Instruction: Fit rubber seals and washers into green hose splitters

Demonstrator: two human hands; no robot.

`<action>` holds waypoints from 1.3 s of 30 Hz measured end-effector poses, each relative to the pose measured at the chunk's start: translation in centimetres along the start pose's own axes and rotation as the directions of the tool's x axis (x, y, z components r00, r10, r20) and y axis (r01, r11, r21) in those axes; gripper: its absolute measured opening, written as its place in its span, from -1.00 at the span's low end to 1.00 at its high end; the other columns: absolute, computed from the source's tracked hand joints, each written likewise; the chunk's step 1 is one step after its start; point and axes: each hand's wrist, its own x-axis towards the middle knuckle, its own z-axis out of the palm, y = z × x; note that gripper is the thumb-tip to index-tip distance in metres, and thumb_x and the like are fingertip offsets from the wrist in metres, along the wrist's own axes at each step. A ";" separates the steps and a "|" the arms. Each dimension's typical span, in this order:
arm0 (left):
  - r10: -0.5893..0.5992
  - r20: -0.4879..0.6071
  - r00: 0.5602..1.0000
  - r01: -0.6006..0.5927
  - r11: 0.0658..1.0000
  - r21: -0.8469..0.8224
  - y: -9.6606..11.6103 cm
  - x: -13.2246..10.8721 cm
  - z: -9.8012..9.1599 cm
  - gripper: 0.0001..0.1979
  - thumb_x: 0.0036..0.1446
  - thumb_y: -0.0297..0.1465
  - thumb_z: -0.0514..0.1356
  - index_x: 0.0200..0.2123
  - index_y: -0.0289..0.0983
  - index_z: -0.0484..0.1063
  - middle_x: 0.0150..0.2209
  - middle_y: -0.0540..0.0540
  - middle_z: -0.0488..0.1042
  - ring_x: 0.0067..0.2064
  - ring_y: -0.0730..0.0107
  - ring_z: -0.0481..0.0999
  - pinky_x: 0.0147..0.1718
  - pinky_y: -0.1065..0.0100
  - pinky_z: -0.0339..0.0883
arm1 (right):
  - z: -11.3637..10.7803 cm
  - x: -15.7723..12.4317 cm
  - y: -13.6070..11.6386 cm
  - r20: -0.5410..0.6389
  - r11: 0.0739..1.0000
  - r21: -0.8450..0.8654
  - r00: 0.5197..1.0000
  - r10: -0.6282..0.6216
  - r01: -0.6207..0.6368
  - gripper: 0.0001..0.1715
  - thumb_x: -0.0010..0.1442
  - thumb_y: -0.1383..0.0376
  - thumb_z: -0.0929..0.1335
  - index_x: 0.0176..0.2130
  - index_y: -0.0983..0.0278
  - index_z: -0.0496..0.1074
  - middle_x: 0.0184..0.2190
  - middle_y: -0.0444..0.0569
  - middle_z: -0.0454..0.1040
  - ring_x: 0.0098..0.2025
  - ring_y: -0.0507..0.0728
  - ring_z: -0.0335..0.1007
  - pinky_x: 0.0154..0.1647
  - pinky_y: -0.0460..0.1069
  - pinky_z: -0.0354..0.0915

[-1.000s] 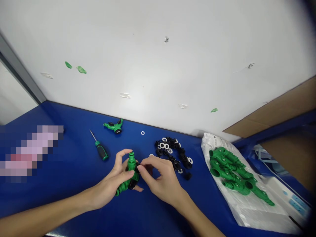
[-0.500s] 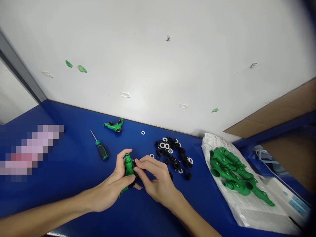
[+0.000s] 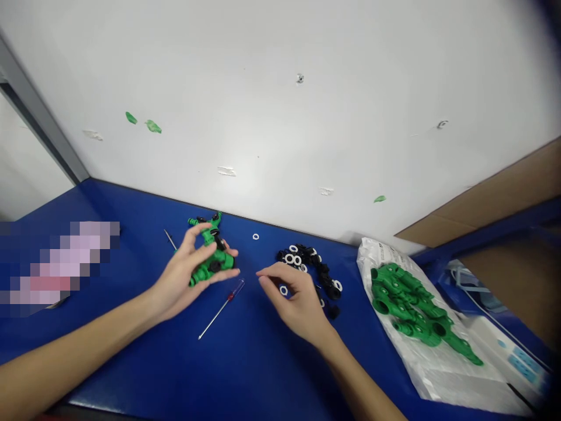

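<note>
The left hand (image 3: 195,266) lies left of the middle with the palm turned down, and its fingers (image 3: 202,248) are spread wide and a little curved. The left arm (image 3: 83,339) comes in from the lower left corner. The right hand (image 3: 291,298) is apart from the other one, with its fingers (image 3: 280,278) loosely bent and pointing to the left. The right arm (image 3: 362,380) goes down to the bottom edge.

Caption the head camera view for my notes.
Left hand touches a green hose splitter; right hand nears a white washer.

Green fittings (image 3: 405,304) on a plastic bag (image 3: 456,380)
</note>
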 end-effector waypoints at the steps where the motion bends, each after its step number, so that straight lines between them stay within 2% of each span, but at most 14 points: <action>1: 0.050 -0.025 0.998 -0.050 0.999 -0.006 0.5 0.5 -0.3 -0.74 0.25 -0.49 0.13 -0.05 -0.06 0.26 -0.23 -0.02 0.51 -0.04 0.17 0.56 -0.10 0.00 0.51 | 0.4 0.1 0.1 0.081 0.997 -0.071 0.996 -0.034 0.040 -0.81 0.29 0.37 0.31 -0.18 0.26 0.53 -0.32 -0.01 0.52 -0.32 0.09 0.45 -0.29 -0.02 0.41; 3: 0.092 -0.037 0.995 -0.092 0.996 -0.012 1.1 1.1 -0.8 -0.74 0.24 -0.52 0.13 -0.07 -0.06 0.27 -0.23 0.00 0.51 -0.05 0.20 0.57 -0.08 0.01 0.51 | 1.2 0.4 0.2 0.255 0.960 -0.240 0.964 -0.080 0.143 -0.72 0.25 0.40 0.33 -0.04 0.26 0.49 -0.12 0.09 0.48 -0.12 0.18 0.43 -0.11 0.08 0.43; 5: 0.095 -0.036 0.995 -0.095 0.995 0.003 1.2 1.4 -1.1 -0.73 0.24 -0.52 0.14 -0.07 -0.06 0.27 -0.22 0.00 0.51 -0.05 0.20 0.57 -0.08 0.00 0.51 | 1.8 1.0 0.5 0.385 0.896 -0.377 0.919 -0.079 0.235 -0.65 0.22 0.42 0.37 0.01 0.27 0.47 0.03 0.16 0.40 0.03 0.27 0.36 0.02 0.18 0.38; 7: 0.082 -0.019 0.996 -0.081 0.996 0.032 1.0 1.4 -1.3 -0.72 0.23 -0.50 0.15 -0.05 -0.06 0.26 -0.21 -0.01 0.50 -0.03 0.18 0.56 -0.09 -0.01 0.51 | 1.7 1.5 1.0 0.457 0.876 -0.395 0.886 -0.073 0.276 -0.76 0.23 0.40 0.37 -0.07 0.28 0.50 -0.01 0.16 0.43 0.01 0.26 0.37 0.00 0.17 0.39; 9: 0.075 0.016 0.997 -0.076 0.995 0.064 0.8 1.2 -1.3 -0.70 0.23 -0.49 0.17 -0.03 -0.05 0.25 -0.22 -0.01 0.50 -0.02 0.17 0.55 -0.10 -0.01 0.52 | 0.7 1.6 1.5 0.474 0.920 -0.311 0.878 -0.069 0.240 -0.86 0.27 0.36 0.36 -0.16 0.28 0.52 -0.15 0.08 0.51 -0.13 0.19 0.45 -0.08 0.10 0.42; 11: 0.078 0.051 0.996 -0.082 0.992 0.097 0.6 1.1 -1.2 -0.68 0.23 -0.48 0.17 -0.01 -0.06 0.22 -0.24 -0.02 0.49 -0.02 0.16 0.53 -0.13 0.00 0.53 | -0.9 1.3 2.1 0.384 0.974 -0.198 0.923 -0.027 0.111 -0.86 0.28 0.31 0.35 -0.16 0.26 0.52 -0.27 -0.01 0.57 -0.27 0.13 0.50 -0.21 0.02 0.44; 13: 0.082 0.079 0.994 -0.092 0.987 0.133 0.3 1.0 -1.3 -0.65 0.22 -0.47 0.17 0.02 -0.06 0.20 -0.26 -0.03 0.48 -0.05 0.15 0.53 -0.23 0.06 0.56 | -2.6 0.5 2.6 0.150 0.997 -0.067 0.987 0.056 -0.047 -0.83 0.26 0.25 0.37 -0.17 0.25 0.53 -0.33 -0.04 0.59 -0.38 0.10 0.51 -0.37 -0.03 0.43; 14: 0.078 0.092 0.993 -0.092 0.984 0.151 0.2 1.0 -1.3 -0.63 0.22 -0.47 0.18 0.04 -0.06 0.19 -0.26 -0.03 0.47 -0.08 0.14 0.53 -0.30 0.11 0.57 | -3.3 0.1 2.8 0.014 0.996 0.008 0.996 0.091 -0.091 -0.82 0.23 0.23 0.39 -0.18 0.25 0.54 -0.36 -0.04 0.60 -0.43 0.09 0.51 -0.42 -0.04 0.43; 16: 0.054 0.125 0.991 -0.076 0.981 0.181 -0.3 0.9 -1.3 -0.61 0.21 -0.45 0.19 0.05 -0.05 0.17 -0.25 -0.05 0.47 -0.14 0.15 0.53 -0.41 0.19 0.55 | -4.2 -0.7 2.9 -0.204 0.989 0.109 0.972 0.117 -0.096 -0.81 0.17 0.23 0.43 -0.19 0.25 0.55 -0.37 -0.05 0.61 -0.47 0.08 0.50 -0.47 -0.05 0.43; 18: 0.014 0.159 0.987 -0.046 0.978 0.201 -0.9 0.7 -1.2 -0.61 0.22 -0.43 0.19 0.06 -0.05 0.15 -0.23 -0.06 0.46 -0.19 0.19 0.52 -0.46 0.22 0.53 | -4.4 -1.2 2.5 -0.306 0.991 0.124 0.948 0.089 -0.053 -0.83 0.15 0.27 0.44 -0.21 0.24 0.56 -0.36 -0.04 0.61 -0.46 0.08 0.51 -0.47 -0.05 0.44; 22: -0.050 0.212 0.976 -0.002 0.971 0.240 -1.9 0.2 -0.9 -0.63 0.23 -0.40 0.19 0.03 -0.05 0.13 -0.24 -0.04 0.44 -0.27 0.28 0.47 -0.50 0.26 0.49 | -4.1 -1.7 1.2 -0.325 0.997 0.062 0.945 -0.029 0.051 -0.84 0.16 0.35 0.42 -0.20 0.22 0.57 -0.36 -0.04 0.60 -0.45 0.08 0.50 -0.45 -0.04 0.43; 28: -0.057 0.212 0.976 -0.002 0.963 0.268 -2.3 0.1 -0.9 -0.65 0.22 -0.39 0.20 0.01 -0.05 0.14 -0.21 -0.05 0.42 -0.23 0.26 0.45 -0.55 0.32 0.45 | -4.5 -2.2 0.5 -0.279 0.992 -0.053 0.952 -0.126 0.116 -0.80 0.17 0.40 0.41 -0.17 0.20 0.56 -0.39 -0.06 0.58 -0.45 0.07 0.45 -0.50 -0.05 0.34; 31: -0.055 0.205 0.977 -0.004 0.961 0.276 -2.3 0.1 -0.9 -0.66 0.24 -0.42 0.18 0.01 -0.05 0.13 -0.20 -0.06 0.42 -0.22 0.26 0.44 -0.55 0.32 0.45 | -4.6 -2.3 0.6 -0.252 0.989 -0.052 0.956 -0.147 0.138 -0.77 0.18 0.42 0.41 -0.15 0.19 0.54 -0.38 -0.06 0.57 -0.44 0.06 0.43 -0.49 -0.06 0.32; 39: -0.069 0.197 0.978 0.013 0.962 0.272 -2.3 0.1 -0.7 -0.65 0.24 -0.44 0.16 0.02 -0.06 0.11 -0.20 -0.05 0.37 -0.22 0.26 0.44 -0.54 0.30 0.47 | -4.4 -2.2 0.3 -0.228 0.987 -0.055 0.960 -0.160 0.152 -0.80 0.20 0.41 0.39 -0.15 0.22 0.54 -0.42 -0.05 0.55 -0.44 0.07 0.45 -0.41 -0.02 0.42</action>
